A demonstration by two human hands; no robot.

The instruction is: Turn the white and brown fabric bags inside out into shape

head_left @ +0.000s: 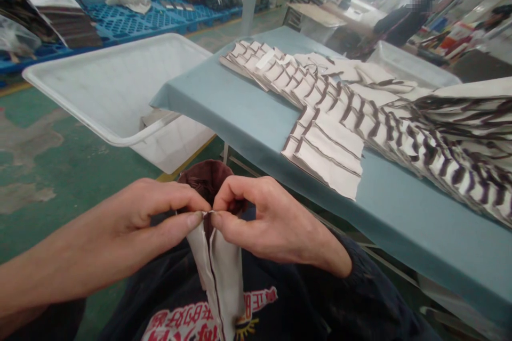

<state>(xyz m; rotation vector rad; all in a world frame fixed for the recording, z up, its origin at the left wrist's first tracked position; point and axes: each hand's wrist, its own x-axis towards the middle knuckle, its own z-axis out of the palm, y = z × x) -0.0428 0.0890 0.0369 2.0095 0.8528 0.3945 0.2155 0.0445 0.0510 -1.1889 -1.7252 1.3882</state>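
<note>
A cream fabric piece with dark brown edging (228, 266) hangs over my lap, pinched at its upper edge by both hands. My left hand (160, 216) holds the edge between thumb and forefinger. Right beside it, my right hand (260, 218) pinches the same edge, the two sets of fingertips almost touching. A dark brown part (216, 175) shows behind the fingers; whether it belongs to the same piece I cannot tell. On the table to the right, a small stack of cream pieces (330, 152) lies near the front edge.
A blue-covered table (248, 112) slants across the right, bearing a long overlapping row of cream and brown pieces (352, 106). Left of it stands a white plastic bin (100, 85). Blue pallets (132, 26) lie behind. A person (404, 21) is farther back at the right.
</note>
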